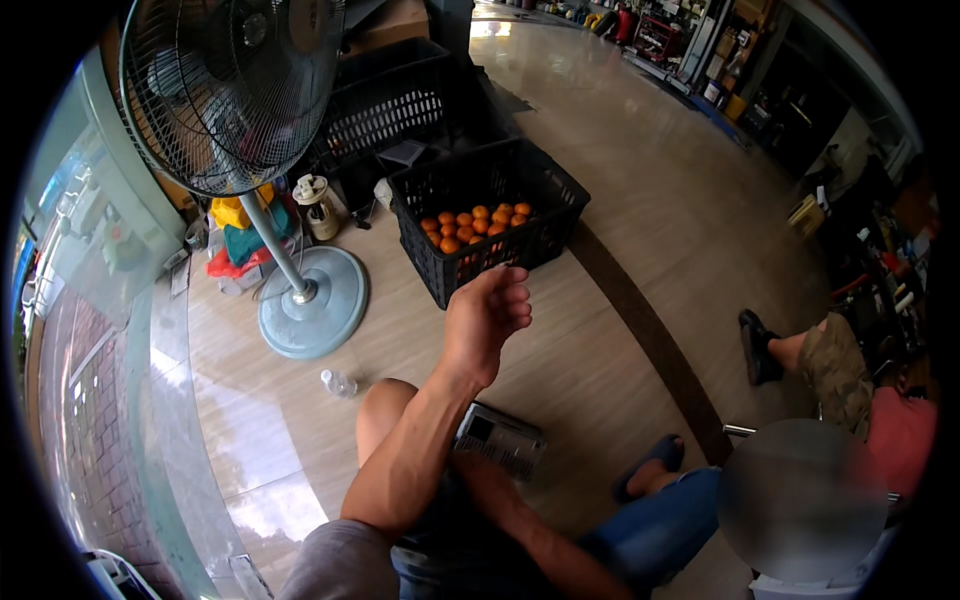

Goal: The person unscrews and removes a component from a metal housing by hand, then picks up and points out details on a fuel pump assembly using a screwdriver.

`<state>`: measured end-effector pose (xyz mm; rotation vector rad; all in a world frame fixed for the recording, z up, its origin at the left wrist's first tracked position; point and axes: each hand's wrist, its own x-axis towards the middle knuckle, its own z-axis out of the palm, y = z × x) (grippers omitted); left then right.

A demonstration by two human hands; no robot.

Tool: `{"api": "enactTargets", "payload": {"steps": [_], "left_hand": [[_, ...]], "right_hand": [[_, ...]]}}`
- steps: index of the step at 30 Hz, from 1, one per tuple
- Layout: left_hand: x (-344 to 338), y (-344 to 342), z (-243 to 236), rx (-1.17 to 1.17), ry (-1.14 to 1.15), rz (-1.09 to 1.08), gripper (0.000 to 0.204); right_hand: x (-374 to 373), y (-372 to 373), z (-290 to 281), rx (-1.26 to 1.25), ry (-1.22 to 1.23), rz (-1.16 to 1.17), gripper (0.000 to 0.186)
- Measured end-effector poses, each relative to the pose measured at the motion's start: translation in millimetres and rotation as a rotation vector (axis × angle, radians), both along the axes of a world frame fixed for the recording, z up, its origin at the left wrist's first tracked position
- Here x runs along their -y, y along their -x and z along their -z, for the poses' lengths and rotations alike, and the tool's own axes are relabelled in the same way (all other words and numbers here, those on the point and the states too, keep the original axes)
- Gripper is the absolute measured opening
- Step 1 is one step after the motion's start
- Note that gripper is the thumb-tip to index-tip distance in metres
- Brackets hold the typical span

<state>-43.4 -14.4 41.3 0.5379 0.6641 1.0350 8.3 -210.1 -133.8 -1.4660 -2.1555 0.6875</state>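
My left hand [487,318] is raised in front of me, its fingers curled in and closed. What they hold, if anything, is hidden. Beyond it stands a black plastic crate [425,250] with several oranges [480,226] inside, and the hand overlaps its near side in the picture. Lower down, my right hand [485,480] lies in shadow at the near edge of a grey box-shaped device [515,445] with a dark panel. My left forearm covers part of this device and the right hand's fingers, so its grip does not show.
A standing fan [312,305] is at the left, with a clear plastic bottle [339,383] before it. More black crates [385,115] stand behind. At the right are a person's leg in camouflage cloth [835,370] and a slippered foot [652,467]. A blurred round grey shape [802,500] is nearby.
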Motion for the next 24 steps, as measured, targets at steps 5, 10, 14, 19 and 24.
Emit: {"api": "enactTargets", "payload": {"steps": [5, 10, 14, 19, 24], "left_hand": [[-1, 9, 3, -0.020, -0.008, -0.008, 0.029], [-2, 3, 1, 0.017, -0.008, -0.011, 0.030], [1, 5, -3, -0.002, 0.010, -0.005, 0.030], [-1, 8, 1, 0.009, -0.007, -0.001, 0.030], [-4, 7, 0, 0.032, -0.016, -0.001, 0.030]], "right_hand": [[-13, 5, -30, 0.275, 0.500, 0.114, 0.027], [-1, -7, -2, 0.095, -0.037, 0.040, 0.023], [-3, 2, -16, 0.092, 0.066, 0.016, 0.023], [-4, 1, 5, 0.247, 0.405, 0.143, 0.025], [6, -3, 16, 0.020, -0.131, 0.092, 0.019]]}}
